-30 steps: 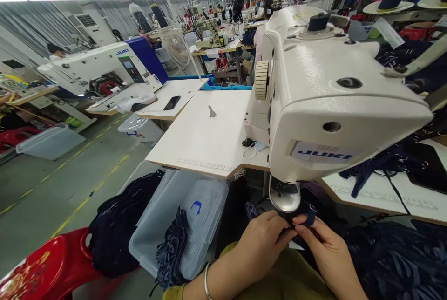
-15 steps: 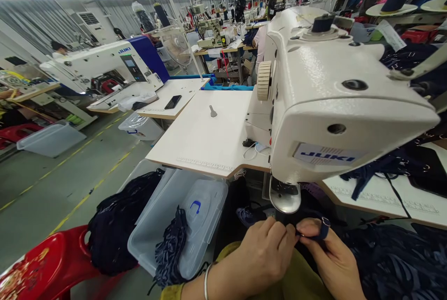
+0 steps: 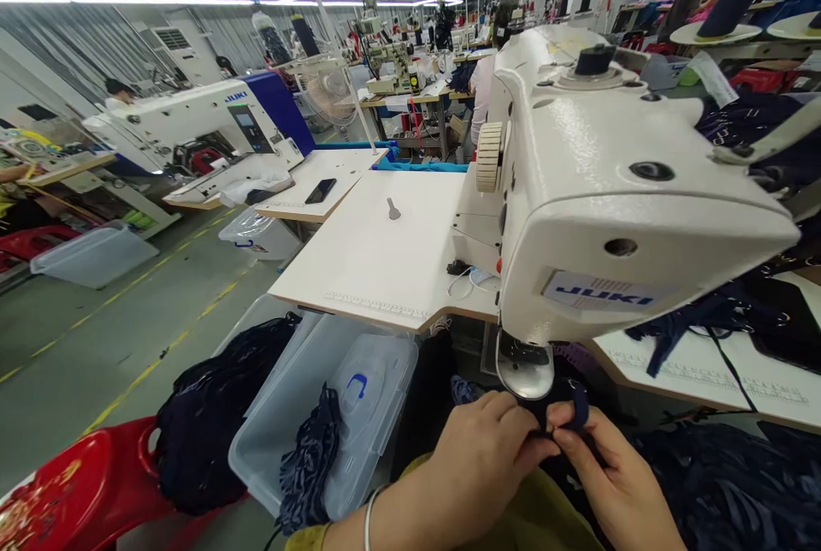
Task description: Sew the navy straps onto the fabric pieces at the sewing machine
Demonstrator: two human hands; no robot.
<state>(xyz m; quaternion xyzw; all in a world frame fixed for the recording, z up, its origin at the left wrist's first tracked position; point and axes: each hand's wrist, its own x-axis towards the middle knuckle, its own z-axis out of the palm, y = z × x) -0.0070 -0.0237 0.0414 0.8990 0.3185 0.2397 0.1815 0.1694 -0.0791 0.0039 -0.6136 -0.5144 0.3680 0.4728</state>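
Note:
A narrow navy strap [image 3: 580, 405] bends into a loop above my right hand [image 3: 606, 461], which pinches it between thumb and fingertips. A small shiny piece shows at the top of the loop. My left hand [image 3: 478, 453] is closed at the other end of the strap, its fingertips almost meeting those of the right; the part between them is mostly hidden. Both hands are just below the rounded metal end [image 3: 526, 370] of a white JUKI sewing machine [image 3: 647, 200], over my lap. Dark fabric around the strap makes its full length hard to see.
Left of my arm, a clear plastic bin [image 3: 365, 431] holds a navy strap bundle [image 3: 314, 461]. Beside it are a dark pile [image 3: 221, 423] and a red stool [image 3: 96, 478]. The white table [image 3: 378, 251] bears a small grey metal piece [image 3: 393, 209]. More navy straps [image 3: 737, 474] lie at right.
Both hands dipped lower, then came back up near the metal end of the machine. The strap loop swung right with the right hand and has returned; both hands still grip it.

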